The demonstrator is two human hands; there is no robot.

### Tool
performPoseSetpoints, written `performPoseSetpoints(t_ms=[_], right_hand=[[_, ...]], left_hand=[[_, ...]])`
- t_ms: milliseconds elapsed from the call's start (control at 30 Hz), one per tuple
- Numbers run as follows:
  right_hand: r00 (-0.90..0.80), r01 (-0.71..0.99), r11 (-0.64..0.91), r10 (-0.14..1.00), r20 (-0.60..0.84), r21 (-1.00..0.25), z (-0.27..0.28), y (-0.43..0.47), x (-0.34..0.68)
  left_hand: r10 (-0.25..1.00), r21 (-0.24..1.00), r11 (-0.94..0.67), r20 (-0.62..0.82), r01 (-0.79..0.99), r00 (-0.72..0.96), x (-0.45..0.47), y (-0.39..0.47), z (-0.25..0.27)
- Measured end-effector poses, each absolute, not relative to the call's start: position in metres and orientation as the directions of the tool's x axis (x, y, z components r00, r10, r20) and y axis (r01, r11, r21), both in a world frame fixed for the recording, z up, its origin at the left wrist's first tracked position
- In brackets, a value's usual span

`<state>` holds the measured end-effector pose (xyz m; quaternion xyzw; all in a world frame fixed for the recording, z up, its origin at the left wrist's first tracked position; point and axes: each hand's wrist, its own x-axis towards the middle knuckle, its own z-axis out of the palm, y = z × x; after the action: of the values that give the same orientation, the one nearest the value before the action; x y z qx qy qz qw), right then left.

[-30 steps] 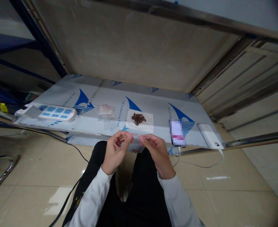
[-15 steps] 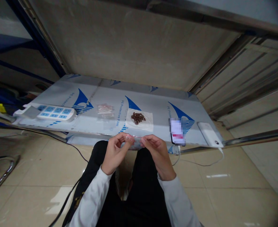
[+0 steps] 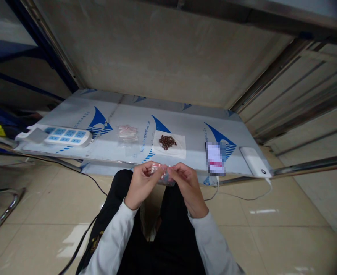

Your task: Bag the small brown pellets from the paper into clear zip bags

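Note:
Between my hands, at the table's front edge, is a small clear plastic bag [image 3: 167,179] with a reddish strip along its top. My left hand [image 3: 145,181] pinches its left upper part between thumb and fingers. My right hand [image 3: 185,183] pinches the right side of the same top edge, thumb close to the other thumb. What the bag contains, if anything, is too blurred to tell. Just beyond, several small dark brown pieces [image 3: 167,142] lie heaped on a white sheet [image 3: 180,147]. Further left is a pile of clear plastic bags [image 3: 127,133] with reddish edges.
The film-covered metal table [image 3: 122,110] carries a white power strip [image 3: 68,136] at left, a phone [image 3: 215,158] with a cable right of the sheet, and a white power bank [image 3: 253,162] at the right end. A metal shelf edge [image 3: 214,15] hangs above.
My right hand has moved left, bringing both thumbs closer together. The bag shows more plainly below the fingers. Things on the table have stayed put.

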<state>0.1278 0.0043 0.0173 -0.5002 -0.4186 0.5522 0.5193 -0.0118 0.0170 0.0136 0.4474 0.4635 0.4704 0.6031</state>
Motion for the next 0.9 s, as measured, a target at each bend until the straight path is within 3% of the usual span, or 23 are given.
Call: performPoseSetpoints(t_ms=[200,400,567,667,800,900], right_hand=[[-0.039,-0.075,-0.136,0.990,-0.133,-0.988,0.012,0.002,0.135],[-0.002,-0.024,-0.137,0.991,-0.137,-0.990,0.009,-0.007,0.142],[0.067,0.037,-0.118,0.991,-0.116,-0.992,0.013,-0.004,0.150],[0.069,0.083,-0.102,0.993,-0.097,-0.991,0.016,0.002,0.158],[0.230,0.206,-0.077,0.973,-0.028,-0.975,0.013,0.031,0.186],[0.385,0.412,-0.092,0.919,0.082,-0.906,-0.001,0.073,0.225]], left_hand=[[0.942,0.944,0.288,-0.250,-0.161,0.222,-0.015,0.019,0.015],[0.991,0.993,0.107,-0.103,-0.048,0.081,-0.009,0.013,0.003],[0.961,0.989,0.129,-0.106,-0.077,0.254,-0.006,0.014,0.004],[0.969,0.996,0.086,-0.080,-0.017,0.236,0.001,0.020,0.003],[0.978,0.993,0.083,-0.097,0.080,0.183,0.001,0.033,-0.007],[0.997,0.973,0.057,-0.068,0.223,0.041,-0.021,0.045,-0.022]])
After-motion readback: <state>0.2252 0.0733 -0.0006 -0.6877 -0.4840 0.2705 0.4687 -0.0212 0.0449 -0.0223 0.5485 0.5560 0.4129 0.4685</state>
